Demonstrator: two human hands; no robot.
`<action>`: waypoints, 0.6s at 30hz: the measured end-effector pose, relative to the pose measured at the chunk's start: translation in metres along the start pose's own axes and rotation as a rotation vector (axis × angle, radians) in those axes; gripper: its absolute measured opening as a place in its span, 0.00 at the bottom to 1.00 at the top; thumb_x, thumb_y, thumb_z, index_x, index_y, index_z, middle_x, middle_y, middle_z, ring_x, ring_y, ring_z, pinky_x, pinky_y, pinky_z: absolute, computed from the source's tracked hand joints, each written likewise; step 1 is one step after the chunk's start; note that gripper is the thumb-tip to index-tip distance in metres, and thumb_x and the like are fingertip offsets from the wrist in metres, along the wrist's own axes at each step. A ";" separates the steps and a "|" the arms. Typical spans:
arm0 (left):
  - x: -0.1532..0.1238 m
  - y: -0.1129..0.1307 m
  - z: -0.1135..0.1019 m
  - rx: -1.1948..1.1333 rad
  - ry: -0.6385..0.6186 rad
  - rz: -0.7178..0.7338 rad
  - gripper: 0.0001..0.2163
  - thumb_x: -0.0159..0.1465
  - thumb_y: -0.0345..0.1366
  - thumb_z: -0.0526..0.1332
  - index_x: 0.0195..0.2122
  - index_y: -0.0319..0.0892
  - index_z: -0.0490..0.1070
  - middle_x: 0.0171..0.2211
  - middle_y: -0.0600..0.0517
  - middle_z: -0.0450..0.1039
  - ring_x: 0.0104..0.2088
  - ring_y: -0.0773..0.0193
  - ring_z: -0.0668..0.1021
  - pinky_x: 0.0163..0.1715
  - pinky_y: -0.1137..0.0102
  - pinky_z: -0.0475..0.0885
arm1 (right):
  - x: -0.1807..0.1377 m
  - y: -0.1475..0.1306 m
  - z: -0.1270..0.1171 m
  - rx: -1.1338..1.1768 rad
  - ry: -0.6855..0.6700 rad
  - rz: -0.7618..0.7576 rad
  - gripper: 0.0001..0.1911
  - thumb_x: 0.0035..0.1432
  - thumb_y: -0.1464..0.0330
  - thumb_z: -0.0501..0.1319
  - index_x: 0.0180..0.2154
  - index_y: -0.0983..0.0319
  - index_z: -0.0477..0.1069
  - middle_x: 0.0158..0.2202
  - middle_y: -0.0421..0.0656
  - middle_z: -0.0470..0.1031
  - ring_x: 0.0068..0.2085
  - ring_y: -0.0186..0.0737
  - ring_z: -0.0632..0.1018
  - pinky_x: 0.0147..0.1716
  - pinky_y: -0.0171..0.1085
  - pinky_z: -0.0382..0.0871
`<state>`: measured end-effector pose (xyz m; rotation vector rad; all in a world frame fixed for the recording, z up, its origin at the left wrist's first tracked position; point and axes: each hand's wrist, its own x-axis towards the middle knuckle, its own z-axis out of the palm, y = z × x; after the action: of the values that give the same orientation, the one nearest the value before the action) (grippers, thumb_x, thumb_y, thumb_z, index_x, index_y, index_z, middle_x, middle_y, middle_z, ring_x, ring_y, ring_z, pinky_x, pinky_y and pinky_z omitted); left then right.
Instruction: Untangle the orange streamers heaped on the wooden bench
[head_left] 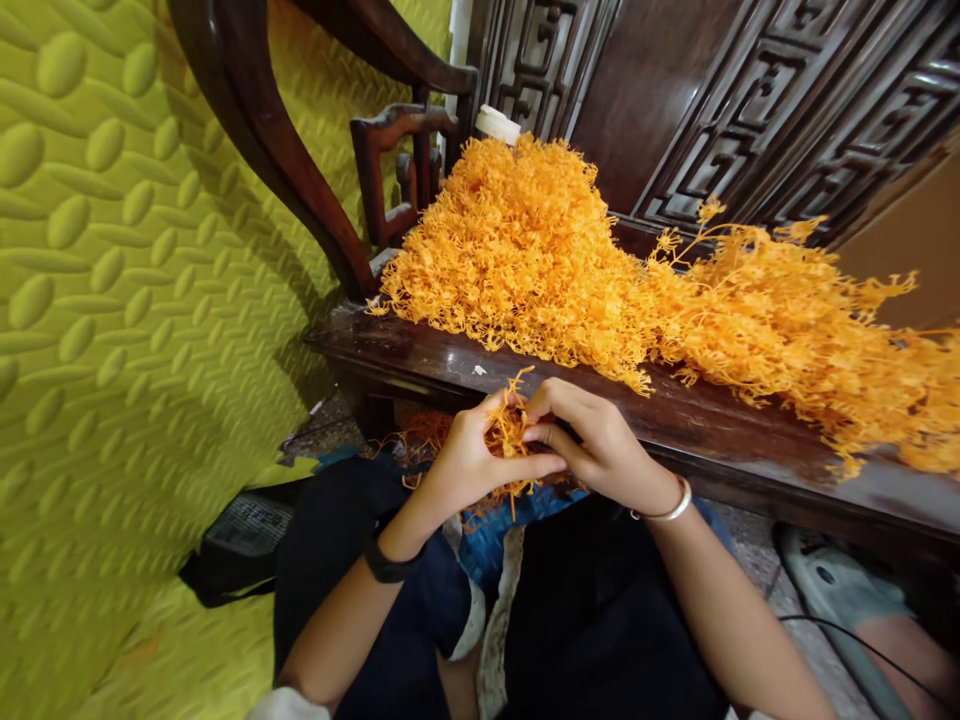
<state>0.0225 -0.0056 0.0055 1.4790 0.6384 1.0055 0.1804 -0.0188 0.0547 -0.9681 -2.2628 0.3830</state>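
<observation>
Left hand: the left hand (469,450) curls around an orange bunch (506,430), fingers closed on it, thumb reaching toward the other hand; dark wristband (390,560) at the wrist.
Right hand: the right hand (600,435) has fingertips drawn narrow against the bunch's right side; cannot tell whether a strand is pinched. Pale bracelet (679,500) on the wrist.
Orange bunch: held between both hands, above the lap, just in front of the bench edge; a few strands poke out above.
Bench: dark wooden bench (435,345), carved backrest (652,100) behind.
Flower pile: a dense mound of small orange flowers (517,250) on the seat; looser orange sprays (780,320) adjoin it, to the right.
Below hands: orange scraps (427,430) and blue plastic (484,550).
Left side: textured yellow-green wall (75,250).
Floor right: grey-green shoe (832,580).
</observation>
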 end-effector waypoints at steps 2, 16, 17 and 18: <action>0.001 0.000 -0.002 0.059 0.001 -0.022 0.12 0.49 0.31 0.66 0.33 0.39 0.65 0.28 0.57 0.65 0.29 0.70 0.67 0.30 0.75 0.63 | 0.001 0.001 0.004 -0.005 0.008 -0.013 0.05 0.60 0.75 0.53 0.31 0.62 0.62 0.29 0.42 0.65 0.31 0.36 0.68 0.31 0.34 0.63; 0.003 0.001 -0.024 0.168 -0.068 -0.025 0.03 0.53 0.32 0.62 0.28 0.38 0.69 0.26 0.56 0.66 0.29 0.68 0.67 0.32 0.74 0.62 | 0.002 -0.002 0.001 0.130 -0.147 0.114 0.07 0.56 0.67 0.62 0.35 0.63 0.67 0.34 0.42 0.71 0.35 0.35 0.72 0.36 0.33 0.66; 0.002 0.002 -0.024 0.184 -0.057 -0.018 0.04 0.53 0.32 0.63 0.27 0.38 0.69 0.26 0.56 0.66 0.29 0.68 0.67 0.31 0.74 0.62 | 0.002 -0.002 0.001 0.128 -0.143 0.115 0.08 0.55 0.66 0.62 0.35 0.63 0.67 0.34 0.43 0.72 0.35 0.35 0.73 0.36 0.33 0.66; 0.002 0.003 -0.023 0.197 -0.041 -0.012 0.05 0.53 0.33 0.63 0.26 0.38 0.69 0.25 0.56 0.66 0.29 0.68 0.67 0.31 0.74 0.62 | 0.001 -0.003 0.001 0.116 -0.122 0.115 0.07 0.55 0.67 0.62 0.34 0.63 0.68 0.33 0.42 0.72 0.35 0.35 0.73 0.36 0.34 0.66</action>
<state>0.0029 0.0075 0.0075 1.6612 0.7319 0.9214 0.1771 -0.0197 0.0557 -1.0417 -2.2712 0.6321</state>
